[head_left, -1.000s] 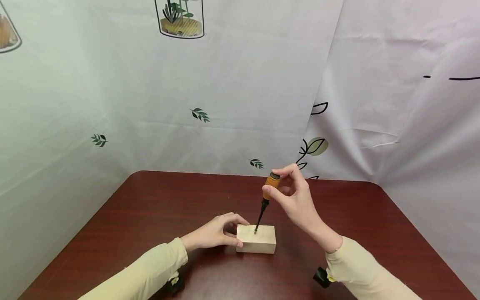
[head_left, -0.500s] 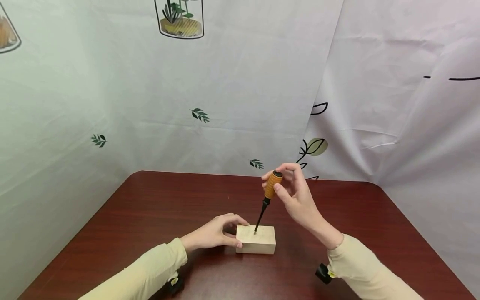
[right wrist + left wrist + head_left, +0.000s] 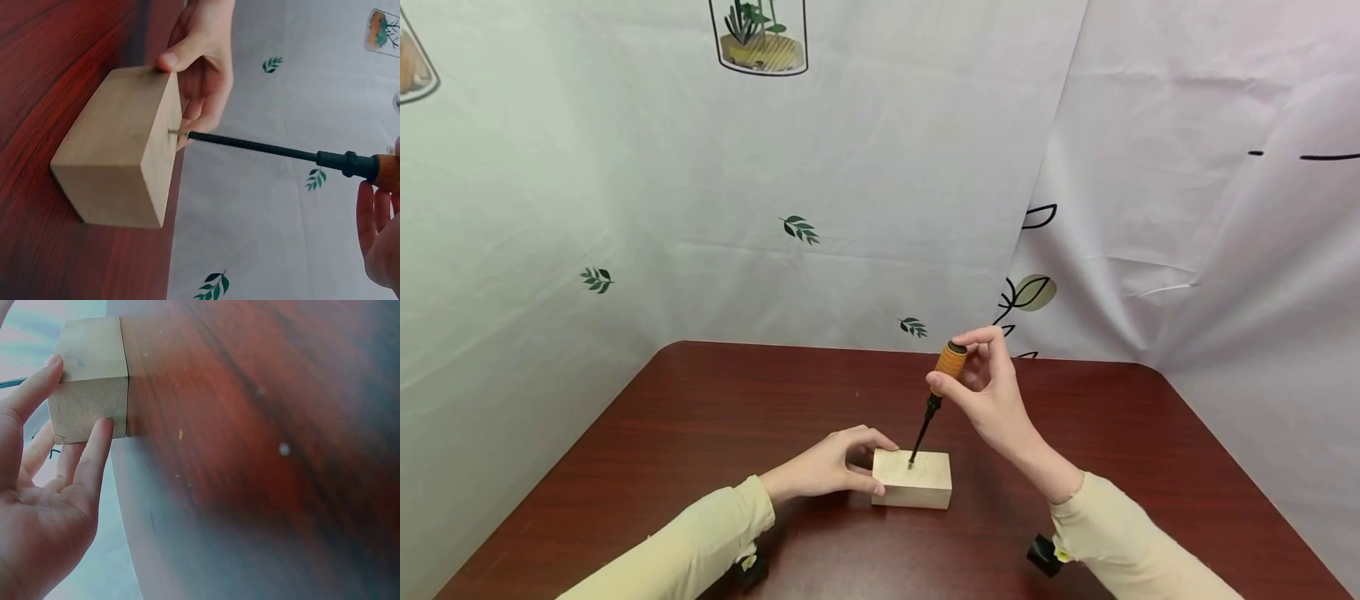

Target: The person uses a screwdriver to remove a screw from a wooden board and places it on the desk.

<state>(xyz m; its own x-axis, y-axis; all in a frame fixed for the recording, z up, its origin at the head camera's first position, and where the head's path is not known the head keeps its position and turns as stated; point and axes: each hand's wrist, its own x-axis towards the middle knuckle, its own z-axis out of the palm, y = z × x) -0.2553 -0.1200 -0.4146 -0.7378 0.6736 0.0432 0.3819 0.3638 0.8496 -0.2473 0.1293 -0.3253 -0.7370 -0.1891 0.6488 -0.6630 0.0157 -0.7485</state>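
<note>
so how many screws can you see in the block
1 screw: it sticks out of the top of the block, at the tip of the screwdriver. The underside is hidden, so any there can't be seen.

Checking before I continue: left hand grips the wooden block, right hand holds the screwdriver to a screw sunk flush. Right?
Not quite: the screw isn't flush; the right wrist view shows it standing out of the wooden block. The left hand grips the block, and the right hand holds the screwdriver to the screw.
</note>
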